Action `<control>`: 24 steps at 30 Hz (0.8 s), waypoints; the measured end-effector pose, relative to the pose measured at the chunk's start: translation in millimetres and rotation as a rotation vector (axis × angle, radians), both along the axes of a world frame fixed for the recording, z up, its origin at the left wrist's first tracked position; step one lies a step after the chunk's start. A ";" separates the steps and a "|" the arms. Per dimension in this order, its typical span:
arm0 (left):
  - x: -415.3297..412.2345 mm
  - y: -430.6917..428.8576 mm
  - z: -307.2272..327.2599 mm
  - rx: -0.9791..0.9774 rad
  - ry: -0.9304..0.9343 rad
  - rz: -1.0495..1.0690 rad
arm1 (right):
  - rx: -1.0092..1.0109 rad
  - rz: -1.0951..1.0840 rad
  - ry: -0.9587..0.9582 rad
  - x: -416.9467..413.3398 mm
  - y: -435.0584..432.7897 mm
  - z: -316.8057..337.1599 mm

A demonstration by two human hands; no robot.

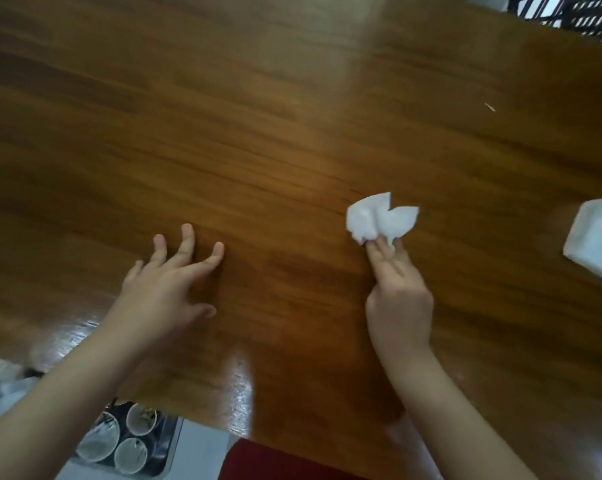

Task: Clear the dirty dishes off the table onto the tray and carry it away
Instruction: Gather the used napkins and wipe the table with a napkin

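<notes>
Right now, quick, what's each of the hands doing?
Left hand: open, fingers spread, holding nothing.
Right hand: pinching a crumpled white tissue.

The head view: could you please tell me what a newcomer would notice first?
A crumpled white napkin, pinched by the right hand, stands out against the glossy wooden table. The left hand spreads open to its left; dirty bowls sit on a tray at bottom left.

free: table [292,116] middle, far side | obstacle: white box [597,237], right edge
</notes>
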State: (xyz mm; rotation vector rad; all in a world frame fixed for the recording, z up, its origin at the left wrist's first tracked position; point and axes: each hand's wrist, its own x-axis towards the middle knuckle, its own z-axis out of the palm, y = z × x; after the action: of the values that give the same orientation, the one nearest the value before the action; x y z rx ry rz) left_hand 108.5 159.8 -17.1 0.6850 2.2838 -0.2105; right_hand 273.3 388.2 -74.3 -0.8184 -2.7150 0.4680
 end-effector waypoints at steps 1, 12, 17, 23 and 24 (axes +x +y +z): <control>-0.7 -0.3 -0.7 0.009 0.005 -0.003 | -0.017 0.065 0.008 6.1 -23.8 1.1; 8.3 -5.8 1.4 0.097 0.023 0.001 | 0.112 -0.025 -0.163 70.5 37.8 8.0; 11.2 -9.9 -0.7 0.141 0.026 -0.005 | -0.049 -0.397 -0.058 44.2 -22.0 11.1; 13.3 -26.4 -6.8 0.217 0.088 -0.078 | -0.091 -0.197 0.007 44.6 -151.2 9.6; 15.9 -32.3 -8.9 0.229 0.120 -0.098 | -0.085 -0.106 0.001 51.8 -166.5 9.8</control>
State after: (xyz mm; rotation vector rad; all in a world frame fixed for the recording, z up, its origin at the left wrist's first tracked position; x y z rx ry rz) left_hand 124.3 127.4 -26.0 0.9247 2.4149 -0.0358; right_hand 325.1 221.8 -64.5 -0.9784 -2.6507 0.5632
